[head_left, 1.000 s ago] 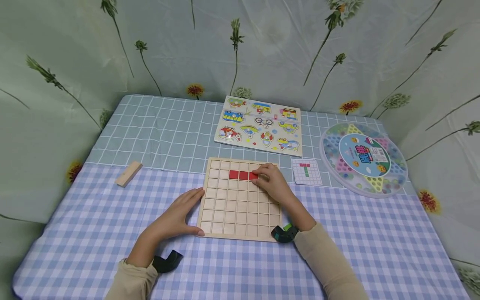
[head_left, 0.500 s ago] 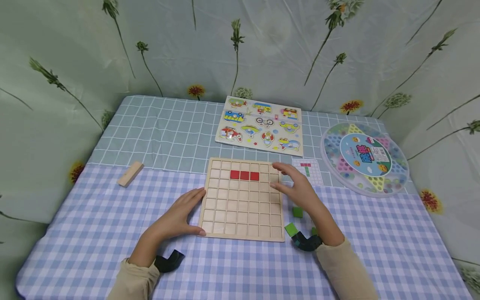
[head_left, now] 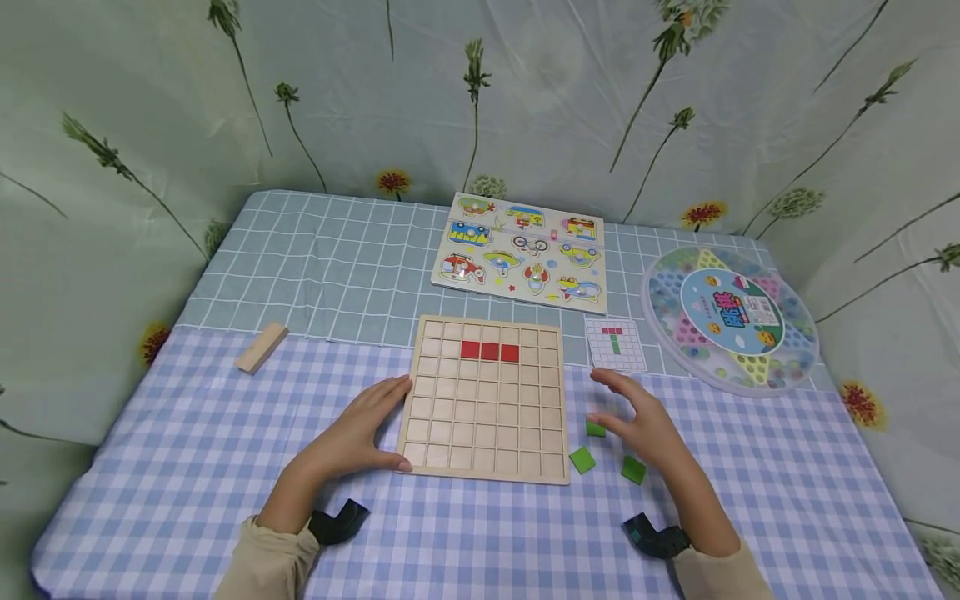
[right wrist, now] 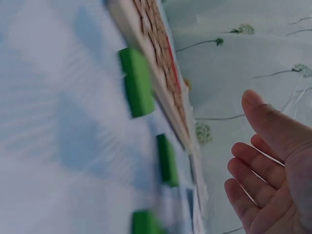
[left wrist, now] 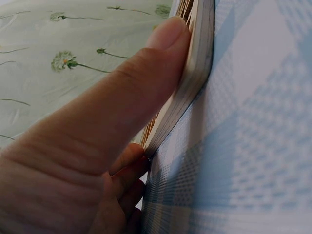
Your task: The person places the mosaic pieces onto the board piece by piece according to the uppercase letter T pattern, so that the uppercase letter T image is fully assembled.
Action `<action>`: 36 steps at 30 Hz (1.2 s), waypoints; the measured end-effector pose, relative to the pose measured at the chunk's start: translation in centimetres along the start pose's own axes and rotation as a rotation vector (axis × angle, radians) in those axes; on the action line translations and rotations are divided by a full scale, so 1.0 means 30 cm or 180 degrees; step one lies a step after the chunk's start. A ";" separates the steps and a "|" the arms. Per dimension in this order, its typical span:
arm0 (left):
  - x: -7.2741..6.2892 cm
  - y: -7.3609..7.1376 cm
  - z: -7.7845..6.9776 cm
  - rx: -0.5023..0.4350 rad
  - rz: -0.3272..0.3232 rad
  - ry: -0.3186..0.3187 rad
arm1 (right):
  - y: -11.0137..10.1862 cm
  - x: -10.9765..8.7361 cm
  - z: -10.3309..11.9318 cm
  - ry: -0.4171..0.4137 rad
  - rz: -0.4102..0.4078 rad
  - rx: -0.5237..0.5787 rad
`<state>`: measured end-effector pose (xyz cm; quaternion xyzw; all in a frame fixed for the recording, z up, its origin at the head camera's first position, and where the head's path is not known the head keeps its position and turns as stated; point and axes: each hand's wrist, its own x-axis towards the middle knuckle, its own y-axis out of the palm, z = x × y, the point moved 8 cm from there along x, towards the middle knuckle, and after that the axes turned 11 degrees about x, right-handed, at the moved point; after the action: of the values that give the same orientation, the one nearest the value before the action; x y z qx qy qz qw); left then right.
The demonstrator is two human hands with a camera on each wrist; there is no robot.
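A light wooden grid board (head_left: 485, 435) lies in the middle of the table in the head view, with 3 red square tiles (head_left: 490, 352) side by side in one of its upper rows. My left hand (head_left: 358, 432) rests against the board's left side; its thumb (left wrist: 146, 73) touches the near left corner and its fingers lie along the edge. Right of the board, my right hand (head_left: 647, 423) hovers with thumb and fingers apart and nothing between them. Below it, 3 green square tiles lie on the cloth: one (head_left: 582, 459) near the board's corner, another (head_left: 633, 470) further right, a third (head_left: 596, 429) partly hidden by the thumb.
A pattern card (head_left: 630, 354) printed with a red and green T lies right of the board. Behind stand out a vehicle peg puzzle (head_left: 495, 279) and, at right, a round Chinese checkers box (head_left: 660, 329). A small wooden block (head_left: 261, 347) lies at left.
My right hand has let go of the rightmost red tile and moved right and towards me, over the green tiles, which have come into sight. The left hand has stayed at the board.
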<state>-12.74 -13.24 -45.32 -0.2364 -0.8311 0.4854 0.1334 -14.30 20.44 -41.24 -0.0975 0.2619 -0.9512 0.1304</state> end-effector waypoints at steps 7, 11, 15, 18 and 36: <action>0.003 0.000 0.002 -0.0008 0.0000 -0.0004 | 0.007 -0.035 -0.055 0.0311 0.0059 -0.0083; 0.006 0.006 0.008 -0.0028 0.0074 -0.0052 | 0.016 -0.049 -0.077 0.0442 0.0128 -0.0066; 0.007 0.007 0.008 -0.0033 0.0091 -0.0062 | 0.026 -0.059 -0.100 0.0546 0.0195 -0.0120; 0.006 0.005 0.005 -0.0028 0.0068 -0.0049 | 0.030 -0.064 -0.112 0.0567 0.0227 -0.0176; 0.000 0.006 0.005 -0.0023 0.0080 -0.0077 | 0.037 -0.070 -0.105 0.0336 0.0320 -0.0319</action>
<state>-12.77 -13.26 -45.53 -0.2414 -0.8314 0.4869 0.1163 -12.90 21.64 -44.74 -0.0404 0.3203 -0.9330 0.1589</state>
